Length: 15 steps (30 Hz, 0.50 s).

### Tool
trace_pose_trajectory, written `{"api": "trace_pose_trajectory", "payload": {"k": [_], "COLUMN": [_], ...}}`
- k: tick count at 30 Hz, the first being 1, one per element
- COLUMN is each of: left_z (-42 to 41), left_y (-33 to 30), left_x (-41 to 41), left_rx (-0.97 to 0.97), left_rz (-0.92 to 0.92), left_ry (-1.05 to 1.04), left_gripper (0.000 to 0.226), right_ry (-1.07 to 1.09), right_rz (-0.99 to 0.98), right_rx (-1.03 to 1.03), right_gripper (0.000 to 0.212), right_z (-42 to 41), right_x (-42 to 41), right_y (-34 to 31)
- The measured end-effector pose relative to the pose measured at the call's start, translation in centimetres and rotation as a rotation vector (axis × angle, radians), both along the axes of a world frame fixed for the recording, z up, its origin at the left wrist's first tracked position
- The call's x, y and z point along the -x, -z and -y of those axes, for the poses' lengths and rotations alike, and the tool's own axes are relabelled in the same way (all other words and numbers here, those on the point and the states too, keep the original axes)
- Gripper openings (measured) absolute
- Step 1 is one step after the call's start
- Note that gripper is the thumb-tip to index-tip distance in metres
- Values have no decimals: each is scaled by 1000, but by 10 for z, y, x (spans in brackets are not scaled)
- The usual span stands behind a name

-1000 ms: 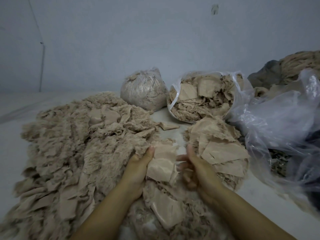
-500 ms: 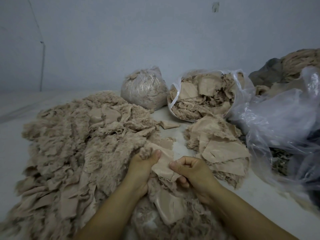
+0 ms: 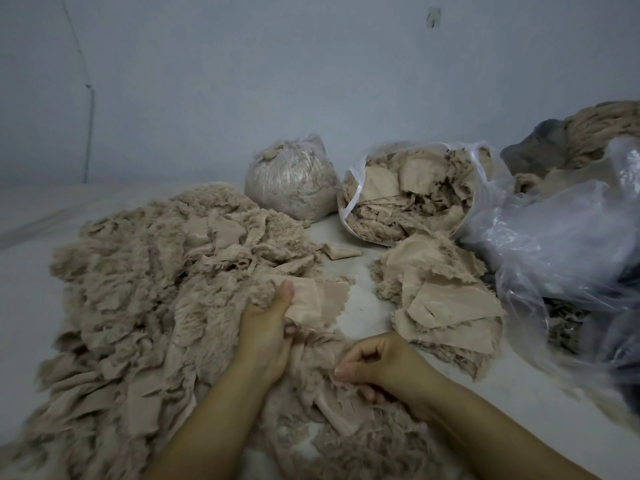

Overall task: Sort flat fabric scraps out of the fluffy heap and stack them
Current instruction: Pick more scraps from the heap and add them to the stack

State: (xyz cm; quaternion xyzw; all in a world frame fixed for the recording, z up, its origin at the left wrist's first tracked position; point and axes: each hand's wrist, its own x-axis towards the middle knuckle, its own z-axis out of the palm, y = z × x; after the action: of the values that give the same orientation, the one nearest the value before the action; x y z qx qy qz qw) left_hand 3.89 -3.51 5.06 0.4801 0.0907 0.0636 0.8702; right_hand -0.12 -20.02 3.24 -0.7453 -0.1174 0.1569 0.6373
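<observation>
Left hand point(image 3: 268, 327) gripping flat fabric scrap point(image 3: 317, 303), lifted clear of fluffy heap point(image 3: 145, 289). Right hand point(image 3: 381, 367) pinching fluff, freeing another; stack point(image 3: 446, 299) waiting nearby.

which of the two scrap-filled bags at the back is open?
The right-hand bag, lying with its mouth toward the camera and flat scraps showing inside. The rounder bag left of it is closed, its plastic wrapped tight around the stuffing.

A plain pale blue-grey wall point(image 3: 311, 81) fills the upper half, dimly and evenly lit. A thin cord point(image 3: 90, 133) hangs down it at far left. 1 small dark mark point(image 3: 433, 18) sits high up. Below lies a whitish floor point(image 3: 377, 306).
</observation>
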Motion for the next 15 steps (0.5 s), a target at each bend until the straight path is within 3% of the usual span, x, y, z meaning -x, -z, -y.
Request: {"api": "trace_pose_trajectory", "payload": {"k": [6, 12, 15], "left_z": [12, 9, 11], "left_y": [6, 5, 9], "left_x": [13, 10, 14], "left_rx": [-162, -155, -178], "left_rz": [-10, 24, 58], "left_ry": [221, 157, 347], "left_gripper": [20, 19, 26], "right_ry": [62, -6, 45], "right_rz": [6, -36, -84], "right_rx": [-127, -139, -244], "right_gripper": [31, 26, 33], "right_z": [-6, 11, 8], "right_x": [-4, -9, -10], "right_y": [-2, -5, -3]}}
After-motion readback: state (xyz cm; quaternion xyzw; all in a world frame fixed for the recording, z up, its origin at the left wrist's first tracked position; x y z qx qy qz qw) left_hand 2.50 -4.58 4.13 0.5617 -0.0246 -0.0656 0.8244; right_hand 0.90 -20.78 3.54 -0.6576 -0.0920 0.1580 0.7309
